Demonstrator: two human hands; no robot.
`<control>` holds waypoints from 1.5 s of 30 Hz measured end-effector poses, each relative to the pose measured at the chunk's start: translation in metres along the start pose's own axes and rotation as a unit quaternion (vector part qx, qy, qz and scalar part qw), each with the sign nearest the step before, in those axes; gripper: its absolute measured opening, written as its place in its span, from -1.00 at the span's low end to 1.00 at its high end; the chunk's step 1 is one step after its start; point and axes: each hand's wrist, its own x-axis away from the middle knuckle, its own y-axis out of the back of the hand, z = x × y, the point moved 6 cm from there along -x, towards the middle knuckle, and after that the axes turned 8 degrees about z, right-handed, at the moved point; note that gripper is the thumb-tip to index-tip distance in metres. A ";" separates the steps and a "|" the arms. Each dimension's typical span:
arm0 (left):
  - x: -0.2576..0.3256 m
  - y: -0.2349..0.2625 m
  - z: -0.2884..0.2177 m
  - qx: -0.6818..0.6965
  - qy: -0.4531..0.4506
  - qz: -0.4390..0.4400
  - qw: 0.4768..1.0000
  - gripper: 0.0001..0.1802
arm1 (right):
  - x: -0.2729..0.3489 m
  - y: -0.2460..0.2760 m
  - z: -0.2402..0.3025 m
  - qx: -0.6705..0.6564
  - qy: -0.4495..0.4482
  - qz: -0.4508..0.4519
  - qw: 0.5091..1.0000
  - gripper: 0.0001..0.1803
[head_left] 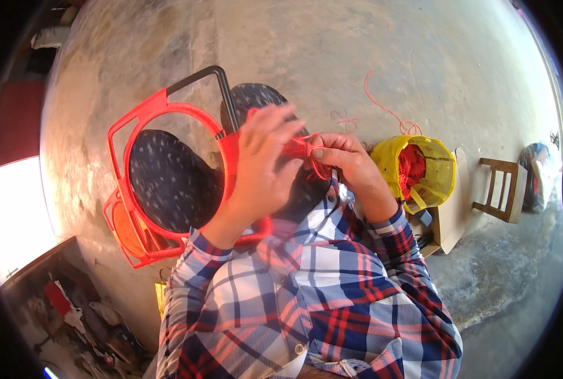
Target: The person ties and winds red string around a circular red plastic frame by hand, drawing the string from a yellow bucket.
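A frame point(143, 110) mostly wrapped in red cord, with a round ring and a bare black bar point(196, 75), rests across my lap. Beside the ring's right side, my left hand point(265, 161) is raised with thumb and fingers apart, its fingertips slightly blurred. My right hand point(351, 163) pinches a bundle of red cord point(299, 148) between thumb and fingers. Loose strands stick out around that grip. My left palm and fingers hide part of the bundle and of the frame's right side.
To the right stands a yellow basket point(445, 165) holding red cord point(411, 167). A loose red strand point(382, 104) trails over the concrete floor. Farther right are a small wooden stool point(507, 189) and a plastic bag point(537, 177). Cluttered items point(85, 309) lie at the lower left.
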 end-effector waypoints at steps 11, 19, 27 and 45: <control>0.017 -0.022 0.032 0.202 0.155 0.009 0.967 -0.86 | 0.026 0.079 0.014 0.125 0.091 -0.268 0.951 -0.73; 0.015 -0.022 0.028 0.260 0.145 -0.009 0.955 -0.87 | 0.002 0.002 0.019 0.292 0.094 -0.060 0.950 -0.82; 0.024 -0.028 0.055 0.484 0.214 -0.085 0.844 -0.88 | 0.015 0.030 0.002 -0.058 0.080 -0.099 0.990 -0.84; 0.005 -0.028 0.016 0.012 0.026 0.070 0.997 -0.57 | 0.014 0.003 -0.005 -0.065 0.042 -0.051 0.996 -0.81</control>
